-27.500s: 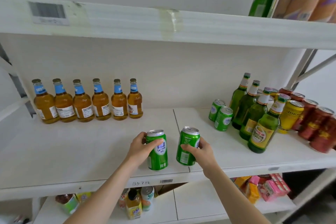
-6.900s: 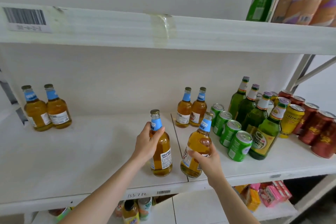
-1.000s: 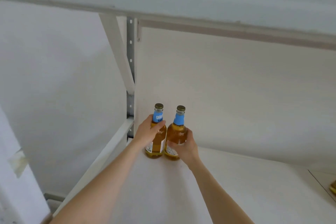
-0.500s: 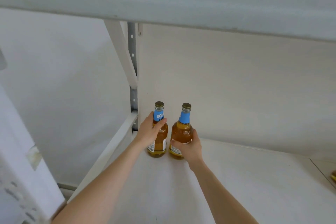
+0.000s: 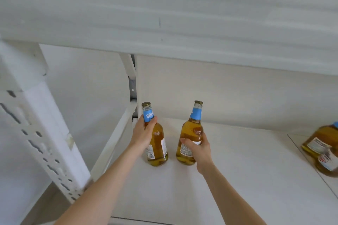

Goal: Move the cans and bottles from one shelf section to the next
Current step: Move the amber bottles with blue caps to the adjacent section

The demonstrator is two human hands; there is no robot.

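Clasped round an amber glass bottle with blue neck label (image 5: 157, 151), left hand (image 5: 144, 133); right hand (image 5: 200, 150) wrapped round second amber bottle (image 5: 189, 131), tilted. Drawn apart and forward from back-left corner of white shelf (image 5: 237, 179) within the last half-second; probably last pair leaving for next section.

White shelf (image 5: 247, 179): upright bottle (image 5: 158, 148) and tilted bottle (image 5: 190, 133) near the left rear corner, two further bottles (image 5: 319, 139) at the right edge.

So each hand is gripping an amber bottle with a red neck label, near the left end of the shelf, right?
Not quite: the neck labels are blue, not red. In the head view the left hand grips the left amber bottle and the right hand the right amber bottle, near the left end of the shelf.
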